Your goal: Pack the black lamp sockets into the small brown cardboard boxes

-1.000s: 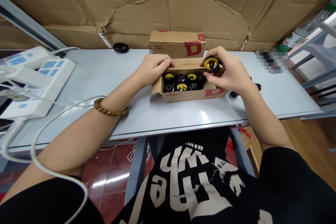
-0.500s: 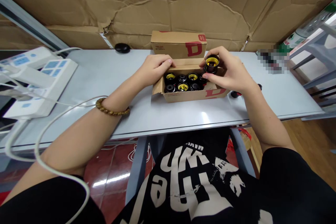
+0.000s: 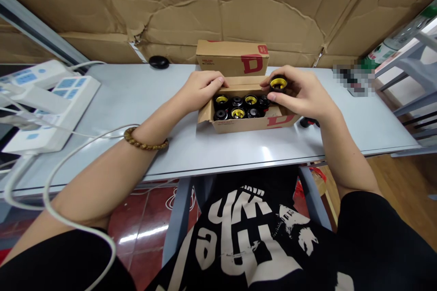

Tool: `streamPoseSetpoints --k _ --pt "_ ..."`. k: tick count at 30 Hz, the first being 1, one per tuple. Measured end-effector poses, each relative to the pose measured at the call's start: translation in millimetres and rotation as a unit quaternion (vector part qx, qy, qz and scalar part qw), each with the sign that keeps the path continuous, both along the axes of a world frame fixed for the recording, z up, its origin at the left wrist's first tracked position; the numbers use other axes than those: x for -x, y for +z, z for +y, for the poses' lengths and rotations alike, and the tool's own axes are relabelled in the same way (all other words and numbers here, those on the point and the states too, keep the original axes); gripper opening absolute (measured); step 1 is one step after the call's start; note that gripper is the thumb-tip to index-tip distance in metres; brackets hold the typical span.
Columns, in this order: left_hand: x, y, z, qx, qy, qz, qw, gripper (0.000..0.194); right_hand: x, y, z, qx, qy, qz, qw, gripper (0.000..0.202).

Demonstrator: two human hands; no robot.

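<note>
A small open cardboard box (image 3: 247, 125) with a red mark stands on the table, holding several black lamp sockets (image 3: 237, 113), some with the yellow threaded inside facing up. My left hand (image 3: 201, 88) is closed on the box's back left edge, thumb lying along the rim. Between the thumb and fingers of my right hand (image 3: 303, 91) is another black lamp socket (image 3: 278, 84), its yellow threaded opening upward, just above the right part of the box. My right hand hides some of the box's right end.
Behind stands a closed cardboard box (image 3: 225, 61) with a red D. White power strips (image 3: 68, 109) with cables lie left; one cable (image 3: 82, 227) passes over my left forearm. A black oval object (image 3: 159, 62) rests at the back. Black-and-red pieces (image 3: 307, 122) lie beside my right wrist.
My right hand has shifted slightly right with the lamp socket, uncovering more of the sockets at the right of the box. My left hand has stayed in place.
</note>
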State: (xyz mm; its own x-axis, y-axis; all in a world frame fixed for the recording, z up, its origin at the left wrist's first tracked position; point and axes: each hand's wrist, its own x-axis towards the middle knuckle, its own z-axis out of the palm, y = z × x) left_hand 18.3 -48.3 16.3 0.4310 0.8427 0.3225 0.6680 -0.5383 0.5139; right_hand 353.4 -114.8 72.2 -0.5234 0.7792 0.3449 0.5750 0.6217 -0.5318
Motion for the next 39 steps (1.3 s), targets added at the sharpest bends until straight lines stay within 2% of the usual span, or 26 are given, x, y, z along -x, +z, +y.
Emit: streamPoseSetpoints --k 3,8,14,20,25,28,31,39 --pt "-0.5 0.5 -1.0 0.0 -0.003 -0.003 1.0 0.046 -2.9 6.9 0.2 0.015 0.033 0.004 0.999 0.041" --pt "-1.2 1.6 -2.4 0.002 -0.001 -0.006 1.0 0.047 -8.9 13.8 0.3 0.016 0.042 -0.053 0.998 0.042" --pt "-1.3 1.9 -2.3 0.006 0.002 -0.006 1.0 0.045 -9.0 9.5 1.6 0.056 0.032 -0.108 0.992 0.039" --pt "-1.5 2.7 -3.2 0.012 -0.001 -0.015 1.0 0.046 -8.4 9.4 1.0 0.106 0.042 -0.109 0.987 0.045" --pt "-1.5 2.3 -2.9 0.014 -0.006 -0.021 1.0 0.046 -9.1 11.7 0.1 0.092 0.059 -0.107 0.988 0.042" --pt "-1.5 1.9 -2.3 0.015 -0.008 -0.018 1.0 0.045 -8.1 10.5 -0.1 0.083 0.034 -0.127 0.988 0.036" --pt "-1.5 1.7 -2.3 0.013 -0.005 -0.016 1.0 0.046 -5.2 8.2 -0.1 0.101 0.016 -0.13 0.986 0.033" --pt "-1.5 2.0 -2.3 0.013 0.0 -0.016 1.0 0.046 -0.9 5.7 -1.0 0.137 0.026 -0.1 0.985 0.032"
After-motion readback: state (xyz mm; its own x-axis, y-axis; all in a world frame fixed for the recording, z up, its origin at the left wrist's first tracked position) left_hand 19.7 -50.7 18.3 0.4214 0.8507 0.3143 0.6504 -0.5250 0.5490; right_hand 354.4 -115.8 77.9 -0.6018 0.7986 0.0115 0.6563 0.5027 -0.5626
